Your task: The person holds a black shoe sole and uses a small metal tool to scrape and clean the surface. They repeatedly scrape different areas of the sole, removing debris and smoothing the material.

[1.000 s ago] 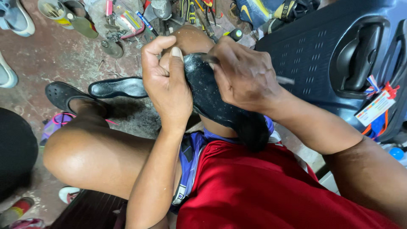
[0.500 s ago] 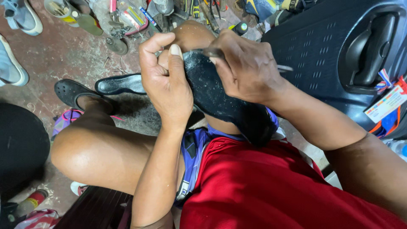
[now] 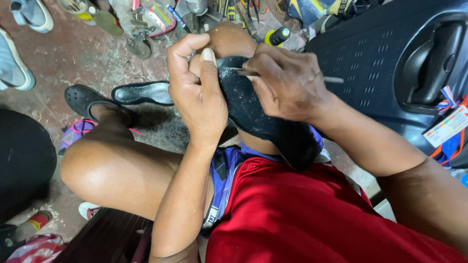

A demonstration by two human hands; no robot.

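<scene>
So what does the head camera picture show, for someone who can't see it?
Two hands work on a black shoe resting on a knee: the left hand grips it, the right hand pushes a thin metal tool into its edge. A dark suitcase stands alongside.

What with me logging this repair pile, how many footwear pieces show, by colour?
Black: 3 (held shoe, loose sole, worn clog)
Pale grey: 2 (top sneaker, left-edge sneaker)
Total: 5

Black shoe sole (image 3: 263,117), red shirt (image 3: 312,219), seemingly dark-blue suitcase (image 3: 380,63).
</scene>
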